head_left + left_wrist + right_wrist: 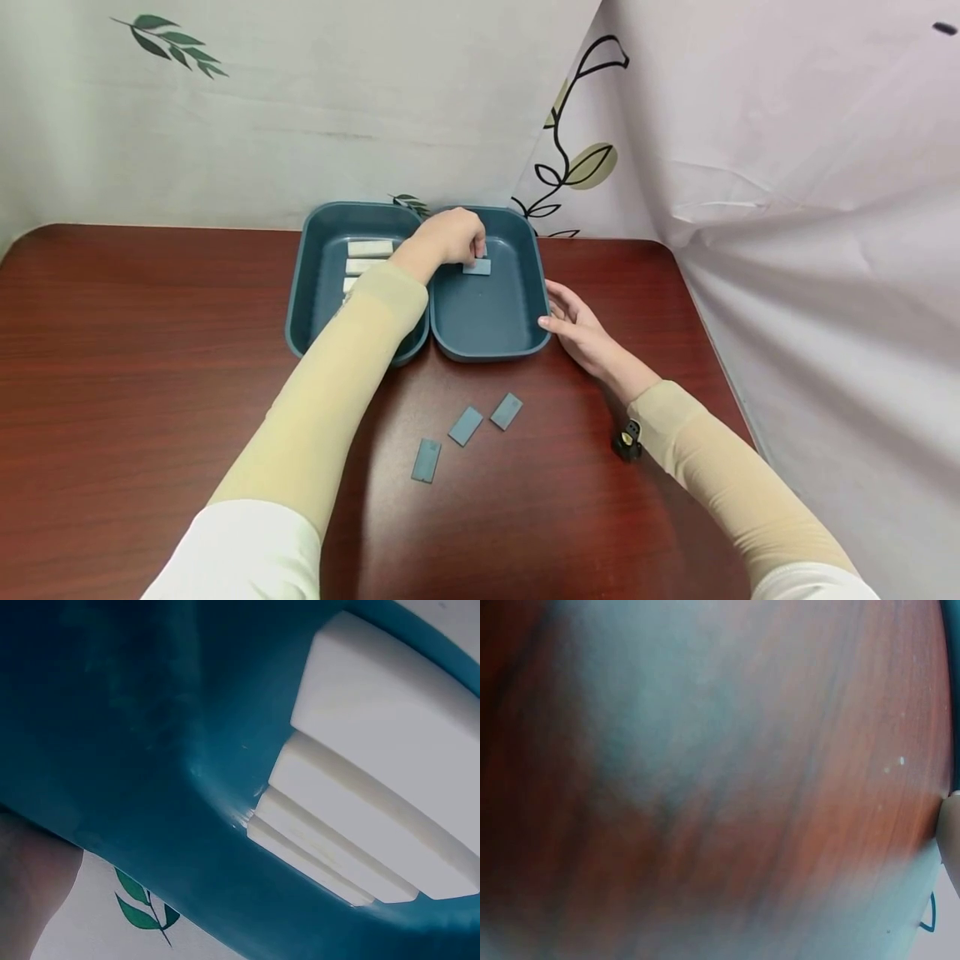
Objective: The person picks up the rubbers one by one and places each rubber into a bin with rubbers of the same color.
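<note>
My left hand (452, 236) reaches over the left tray into the right blue tray (491, 333). Its fingers curl down and pinch a small blue-grey rectangular tile (477, 267) near the tray's back; another such tile is partly hidden behind the fingers. My right hand (577, 323) grips the right tray's side, thumb over the rim and fingers against the outer wall. Three more blue-grey tiles, a left one (426, 461), a middle one (466, 426) and a right one (506, 411), lie on the table in front of the trays.
The left blue tray (296, 308), right beside the other, holds several white blocks (370, 248), seen close up in the left wrist view. The brown table (135, 375) meets white leaf-patterned cloth (300, 108) at the back and right. My left forearm crosses the left tray.
</note>
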{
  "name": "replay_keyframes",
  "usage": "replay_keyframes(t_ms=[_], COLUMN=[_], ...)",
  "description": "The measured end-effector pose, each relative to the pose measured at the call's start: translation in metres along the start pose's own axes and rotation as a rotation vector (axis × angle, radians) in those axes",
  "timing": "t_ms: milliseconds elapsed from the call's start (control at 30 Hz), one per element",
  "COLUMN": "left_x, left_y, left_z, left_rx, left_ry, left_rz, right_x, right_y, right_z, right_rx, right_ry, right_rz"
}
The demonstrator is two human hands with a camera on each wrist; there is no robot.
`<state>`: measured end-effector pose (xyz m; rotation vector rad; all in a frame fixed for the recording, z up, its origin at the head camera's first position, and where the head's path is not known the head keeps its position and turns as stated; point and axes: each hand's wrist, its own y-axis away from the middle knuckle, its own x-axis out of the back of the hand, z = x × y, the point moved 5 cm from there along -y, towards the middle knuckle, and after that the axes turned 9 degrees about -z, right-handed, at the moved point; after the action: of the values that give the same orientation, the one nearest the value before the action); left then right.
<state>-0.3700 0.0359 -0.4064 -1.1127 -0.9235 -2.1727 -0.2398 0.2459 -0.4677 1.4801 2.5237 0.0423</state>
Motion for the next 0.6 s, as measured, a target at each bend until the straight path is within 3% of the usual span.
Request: replay_keyframes(t_ms=[600], left_x=[-0.0019], left_y=[-0.0020], left_z=[-0.0032], left_rx=[-0.041], left_ry=[-0.054], left_rz=[-0.040], right_x=[0.0024], right_y=[-0.0007], right_z=[0.0017], right_rx=[0.003], right_ry=[0.005], right_rz=[-0.002])
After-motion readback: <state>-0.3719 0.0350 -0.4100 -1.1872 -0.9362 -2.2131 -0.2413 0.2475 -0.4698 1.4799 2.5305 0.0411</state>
